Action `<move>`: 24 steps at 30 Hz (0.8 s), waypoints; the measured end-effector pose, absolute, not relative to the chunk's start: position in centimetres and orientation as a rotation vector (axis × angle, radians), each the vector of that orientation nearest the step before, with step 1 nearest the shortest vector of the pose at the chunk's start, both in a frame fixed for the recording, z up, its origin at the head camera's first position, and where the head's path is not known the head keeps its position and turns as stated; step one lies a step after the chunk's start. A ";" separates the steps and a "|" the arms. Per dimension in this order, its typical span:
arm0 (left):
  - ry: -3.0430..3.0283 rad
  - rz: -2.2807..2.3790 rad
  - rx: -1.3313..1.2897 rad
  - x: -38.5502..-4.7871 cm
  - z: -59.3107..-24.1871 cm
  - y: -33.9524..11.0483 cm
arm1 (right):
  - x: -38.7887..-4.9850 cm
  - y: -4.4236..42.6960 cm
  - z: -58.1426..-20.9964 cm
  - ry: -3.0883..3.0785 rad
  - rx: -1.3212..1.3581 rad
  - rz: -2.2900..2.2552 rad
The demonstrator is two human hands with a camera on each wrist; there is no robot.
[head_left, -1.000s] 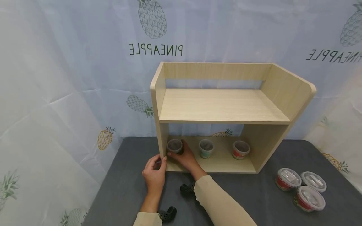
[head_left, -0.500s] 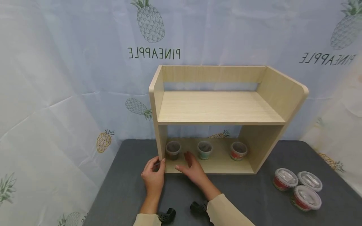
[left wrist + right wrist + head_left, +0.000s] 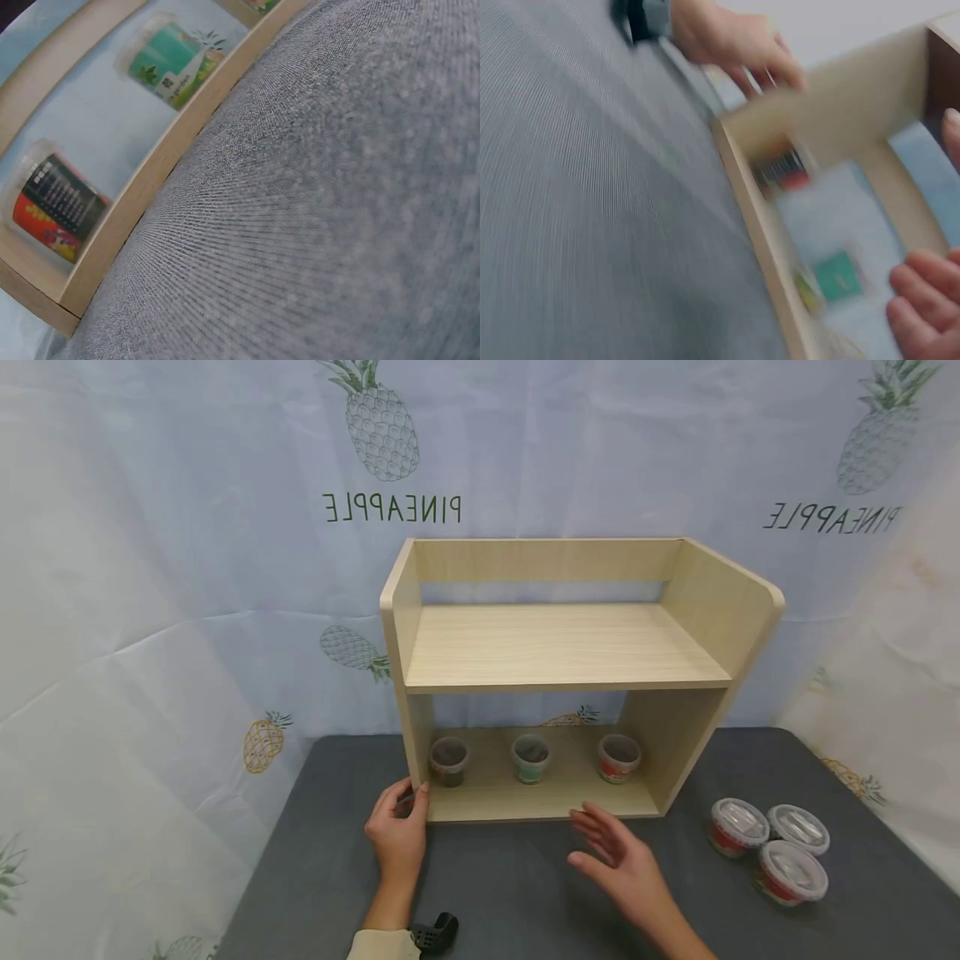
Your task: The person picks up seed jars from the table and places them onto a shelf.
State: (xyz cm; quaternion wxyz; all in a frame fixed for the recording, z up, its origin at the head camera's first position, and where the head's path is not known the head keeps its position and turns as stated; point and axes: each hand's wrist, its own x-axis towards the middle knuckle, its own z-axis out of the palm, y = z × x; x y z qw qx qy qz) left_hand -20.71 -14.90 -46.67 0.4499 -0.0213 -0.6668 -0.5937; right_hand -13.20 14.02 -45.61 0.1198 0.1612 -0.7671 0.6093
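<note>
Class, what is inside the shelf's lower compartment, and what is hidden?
A black-and-red cup, a green cup and a red-labelled cup. The bottom board beneath them is covered.

A dark grey table [image 3: 510,893] carries a two-tier wooden shelf unit [image 3: 562,647] at its far side and, to the right of it, three lidded tubs with clear tops grouped close together: a far-left tub [image 3: 738,828], a far-right tub [image 3: 799,828] and a near tub [image 3: 792,872]. On the unit's lower board [image 3: 555,808], three upright cups sit apart in a row, a dark cup [image 3: 449,767] at left, a green cup [image 3: 531,767] in the middle and a red cup [image 3: 617,767] at right.
</note>
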 end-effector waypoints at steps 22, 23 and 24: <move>-1.659 -1.396 -0.076 -20.4 -46.2 -14.7 | -8.1 31.7 -45.7 -1.854 -1.028 1.300; -1.660 -1.402 -0.075 -20.3 -46.2 -14.8 | -8.2 32.1 -46.0 -1.889 -1.068 1.319; -1.662 -1.408 -0.076 -20.3 -46.1 -14.7 | -8.3 32.4 -46.2 -1.934 -1.103 1.332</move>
